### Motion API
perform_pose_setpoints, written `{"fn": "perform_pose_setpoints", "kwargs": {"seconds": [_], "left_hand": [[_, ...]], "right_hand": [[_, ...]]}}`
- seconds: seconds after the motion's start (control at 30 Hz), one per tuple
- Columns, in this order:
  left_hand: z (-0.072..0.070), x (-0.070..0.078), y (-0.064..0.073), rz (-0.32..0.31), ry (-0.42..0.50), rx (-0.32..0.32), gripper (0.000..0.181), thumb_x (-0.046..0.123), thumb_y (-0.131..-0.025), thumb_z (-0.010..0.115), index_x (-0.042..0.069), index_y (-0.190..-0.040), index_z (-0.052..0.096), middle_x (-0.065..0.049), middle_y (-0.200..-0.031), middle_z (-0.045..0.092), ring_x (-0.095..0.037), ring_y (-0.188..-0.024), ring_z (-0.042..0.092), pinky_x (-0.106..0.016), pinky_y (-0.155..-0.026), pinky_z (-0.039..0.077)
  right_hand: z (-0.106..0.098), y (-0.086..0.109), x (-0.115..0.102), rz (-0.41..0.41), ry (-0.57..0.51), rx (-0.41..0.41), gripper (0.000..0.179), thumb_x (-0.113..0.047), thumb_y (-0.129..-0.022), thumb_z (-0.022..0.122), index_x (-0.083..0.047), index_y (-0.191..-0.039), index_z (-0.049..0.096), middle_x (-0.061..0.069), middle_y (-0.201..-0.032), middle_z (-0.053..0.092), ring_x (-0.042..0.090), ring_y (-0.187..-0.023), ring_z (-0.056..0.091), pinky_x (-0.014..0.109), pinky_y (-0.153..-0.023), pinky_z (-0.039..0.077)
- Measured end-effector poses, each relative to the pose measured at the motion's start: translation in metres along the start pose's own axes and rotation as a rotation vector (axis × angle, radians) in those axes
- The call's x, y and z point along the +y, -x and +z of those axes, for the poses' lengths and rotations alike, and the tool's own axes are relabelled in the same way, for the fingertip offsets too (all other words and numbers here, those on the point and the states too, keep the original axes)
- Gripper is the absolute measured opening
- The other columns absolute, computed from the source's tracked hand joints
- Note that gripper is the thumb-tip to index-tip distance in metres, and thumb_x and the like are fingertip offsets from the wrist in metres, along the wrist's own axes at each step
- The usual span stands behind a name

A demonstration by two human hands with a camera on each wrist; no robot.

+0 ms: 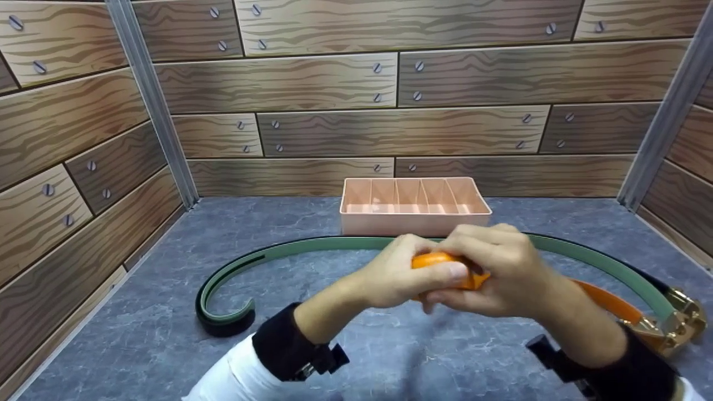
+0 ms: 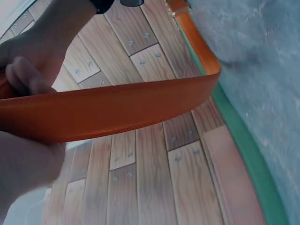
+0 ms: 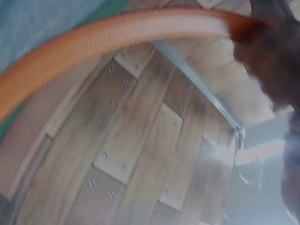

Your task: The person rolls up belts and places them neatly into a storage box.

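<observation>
Both hands come together in the middle of the head view around an orange belt, part of it bunched between them. The left hand grips it from the left, thumb laid across the front. From the right, the right hand holds the same part with curled fingers, hiding some of it. In the left wrist view the orange strap runs taut from the hands, then bends back towards its gold buckle end. The right wrist view shows the strap as a curved band.
A second belt, green inside and black outside, arcs across the table, its left end curled. Gold buckles lie at the right. Behind stands a pink divided box against wood-patterned walls.
</observation>
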State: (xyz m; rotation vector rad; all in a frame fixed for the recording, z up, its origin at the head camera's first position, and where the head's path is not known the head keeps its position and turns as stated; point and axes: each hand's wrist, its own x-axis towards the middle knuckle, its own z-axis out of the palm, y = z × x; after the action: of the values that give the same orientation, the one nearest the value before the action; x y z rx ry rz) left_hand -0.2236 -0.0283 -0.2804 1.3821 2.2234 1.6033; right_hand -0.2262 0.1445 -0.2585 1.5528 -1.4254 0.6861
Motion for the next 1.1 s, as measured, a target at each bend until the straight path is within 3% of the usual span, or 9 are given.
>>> {"fn": "perform_pose_setpoints", "kwargs": {"seconds": [0.17, 0.3, 0.43, 0.53, 0.73, 0.8, 0.87, 0.97, 1.1], "left_hand": [[-0.001, 0.005, 0.000, -0.170, -0.372, 0.051, 0.041, 0.049, -0.085, 0.062, 0.023, -0.059, 0.046, 0.014, -0.049, 0.040, 0.001, -0.043, 0.037, -0.016, -0.041, 0.030], [-0.002, 0.008, 0.001, -0.208, -0.397, 0.040, 0.041, 0.050, -0.085, 0.062, 0.023, -0.058, 0.047, 0.012, -0.049, 0.044, -0.001, -0.041, 0.043, -0.017, -0.041, 0.033], [-0.003, 0.007, 0.002, -0.205, -0.340, 0.010, 0.038, 0.050, -0.087, 0.062, 0.022, -0.063, 0.055, 0.010, -0.051, 0.050, -0.005, -0.042, 0.050, -0.018, -0.041, 0.036], [-0.005, 0.003, 0.001, -0.155, -0.257, -0.020, 0.037, 0.048, -0.090, 0.061, 0.018, -0.069, 0.061, 0.010, -0.054, 0.053, -0.003, -0.045, 0.050, -0.018, -0.043, 0.038], [-0.007, -0.007, -0.001, -0.020, 0.151, -0.131, 0.062, 0.055, -0.091, 0.055, -0.007, -0.095, 0.062, -0.008, -0.065, 0.061, -0.007, -0.052, 0.057, -0.024, -0.046, 0.043], [-0.007, -0.007, -0.001, -0.012, 0.189, -0.137, 0.067, 0.058, -0.090, 0.055, -0.008, -0.097, 0.061, -0.011, -0.066, 0.061, -0.010, -0.051, 0.057, -0.026, -0.044, 0.045], [-0.007, -0.005, -0.001, -0.027, 0.115, -0.107, 0.059, 0.055, -0.090, 0.057, -0.003, -0.090, 0.063, -0.008, -0.064, 0.060, -0.011, -0.047, 0.056, -0.026, -0.043, 0.046], [-0.006, 0.000, 0.000, -0.103, -0.122, -0.045, 0.041, 0.048, -0.089, 0.060, 0.012, -0.071, 0.060, 0.004, -0.055, 0.053, -0.008, -0.043, 0.052, -0.023, -0.041, 0.044], [-0.004, 0.005, 0.001, -0.203, -0.303, -0.028, 0.041, 0.046, -0.087, 0.062, 0.022, -0.058, 0.048, 0.010, -0.048, 0.045, -0.007, -0.040, 0.050, -0.021, -0.040, 0.043]], "right_hand": [[-0.007, 0.001, -0.002, -0.045, 0.149, -0.212, 0.037, -0.043, -0.091, 0.070, -0.007, -0.085, 0.066, -0.006, -0.065, 0.054, 0.003, -0.051, 0.042, 0.015, -0.045, 0.037], [-0.004, 0.001, -0.002, -0.059, 0.161, -0.215, 0.037, -0.042, -0.092, 0.069, -0.005, -0.087, 0.067, -0.004, -0.066, 0.058, 0.004, -0.052, 0.046, 0.017, -0.046, 0.041], [-0.002, 0.001, -0.003, -0.062, 0.140, -0.166, 0.037, -0.042, -0.090, 0.072, -0.006, -0.085, 0.067, -0.004, -0.066, 0.059, 0.004, -0.052, 0.047, 0.017, -0.045, 0.040], [0.000, 0.003, -0.002, -0.059, 0.116, -0.127, 0.038, -0.042, -0.089, 0.073, -0.006, -0.083, 0.066, -0.003, -0.065, 0.058, 0.005, -0.050, 0.046, 0.016, -0.044, 0.038], [0.003, 0.005, 0.002, 0.017, 0.002, 0.004, 0.040, -0.042, -0.090, 0.072, -0.004, -0.077, 0.067, -0.001, -0.062, 0.059, 0.005, -0.047, 0.044, 0.014, -0.043, 0.037], [0.002, 0.004, 0.003, 0.028, -0.041, 0.021, 0.040, -0.041, -0.090, 0.072, -0.004, -0.075, 0.066, -0.001, -0.062, 0.057, 0.004, -0.047, 0.041, 0.012, -0.043, 0.033], [0.000, 0.003, 0.003, 0.018, -0.043, -0.012, 0.038, -0.039, -0.090, 0.072, -0.004, -0.078, 0.067, -0.001, -0.064, 0.059, 0.004, -0.048, 0.043, 0.012, -0.044, 0.035], [-0.003, 0.002, 0.001, -0.028, 0.034, -0.116, 0.035, -0.038, -0.090, 0.071, -0.004, -0.081, 0.067, -0.003, -0.066, 0.059, 0.004, -0.051, 0.045, 0.014, -0.044, 0.037], [-0.005, 0.002, -0.002, -0.065, 0.130, -0.218, 0.035, -0.040, -0.091, 0.070, -0.006, -0.083, 0.066, -0.004, -0.065, 0.057, 0.004, -0.051, 0.046, 0.015, -0.045, 0.041]]}}
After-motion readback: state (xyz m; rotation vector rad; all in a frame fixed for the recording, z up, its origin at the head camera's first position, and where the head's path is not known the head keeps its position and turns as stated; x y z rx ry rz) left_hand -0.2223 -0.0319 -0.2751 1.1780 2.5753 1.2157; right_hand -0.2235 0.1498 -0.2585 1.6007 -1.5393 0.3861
